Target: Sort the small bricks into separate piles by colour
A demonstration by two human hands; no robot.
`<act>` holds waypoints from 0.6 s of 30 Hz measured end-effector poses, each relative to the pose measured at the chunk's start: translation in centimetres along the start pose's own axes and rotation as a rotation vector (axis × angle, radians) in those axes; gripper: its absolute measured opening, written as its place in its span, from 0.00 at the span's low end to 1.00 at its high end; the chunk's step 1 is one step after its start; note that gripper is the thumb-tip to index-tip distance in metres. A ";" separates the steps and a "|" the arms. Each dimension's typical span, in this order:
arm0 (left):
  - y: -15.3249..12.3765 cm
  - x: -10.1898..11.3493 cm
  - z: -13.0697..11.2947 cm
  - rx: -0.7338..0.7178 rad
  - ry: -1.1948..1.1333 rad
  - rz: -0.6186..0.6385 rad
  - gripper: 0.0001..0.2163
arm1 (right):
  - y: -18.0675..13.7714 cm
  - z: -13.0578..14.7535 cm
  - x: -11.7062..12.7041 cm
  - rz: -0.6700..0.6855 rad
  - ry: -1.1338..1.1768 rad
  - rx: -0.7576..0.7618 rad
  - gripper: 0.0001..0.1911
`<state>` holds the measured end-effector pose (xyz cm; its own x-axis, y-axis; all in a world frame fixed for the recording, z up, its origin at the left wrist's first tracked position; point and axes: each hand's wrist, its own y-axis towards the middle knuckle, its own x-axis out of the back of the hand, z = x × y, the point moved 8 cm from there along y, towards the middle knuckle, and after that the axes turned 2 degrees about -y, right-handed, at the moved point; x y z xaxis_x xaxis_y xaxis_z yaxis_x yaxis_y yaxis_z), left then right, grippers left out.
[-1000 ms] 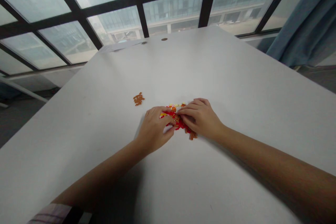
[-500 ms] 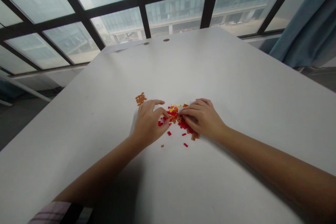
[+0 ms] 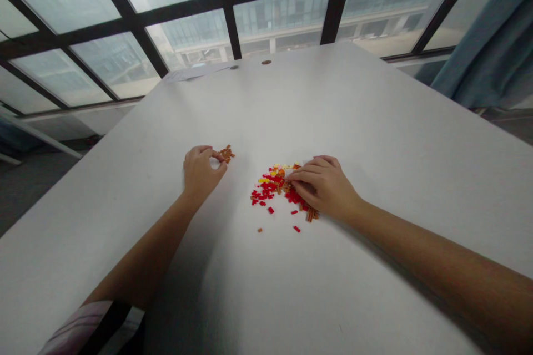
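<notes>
A mixed heap of small toy building bricks [image 3: 266, 188], mostly red with some yellow, orange and brown, lies mid-table. My right hand [image 3: 325, 186] rests over the heap's right side, fingers drawn together among the bricks; whatever they grip is hidden. Farther left is a smaller group of brown bricks [image 3: 227, 153]. My left hand [image 3: 203, 173] is at its near left edge, thumb and index finger curled into a ring with the tips meeting. Anything between those tips is too small to make out.
Loose bricks lie nearer me on the white table [image 3: 375, 122], among them a red one [image 3: 296, 228] and a brown one [image 3: 260, 230]. Two small round discs [image 3: 266, 62] and a paper sheet [image 3: 194, 73] lie at the far edge, before the windows. A blue curtain [image 3: 478, 61] hangs right.
My left hand has moved left from the mixed heap to the brown group, uncovering the heap's left side. My right hand has stayed at the heap.
</notes>
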<state>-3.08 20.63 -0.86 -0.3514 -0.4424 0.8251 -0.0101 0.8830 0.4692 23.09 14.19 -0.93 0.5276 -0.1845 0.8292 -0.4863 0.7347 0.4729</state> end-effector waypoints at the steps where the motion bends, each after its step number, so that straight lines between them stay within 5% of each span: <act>1: 0.0 0.0 0.0 0.003 0.002 -0.004 0.03 | 0.0 0.0 0.0 0.003 0.002 -0.003 0.11; 18: 0.5 -0.1 1.5 0.024 0.010 -0.042 0.07 | -0.1 0.1 0.1 0.010 -0.008 -0.002 0.11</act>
<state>-4.42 21.31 -1.17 -0.3408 -0.4807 0.8080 -0.0476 0.8671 0.4958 23.12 14.09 -0.90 0.5171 -0.1827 0.8362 -0.4899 0.7379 0.4642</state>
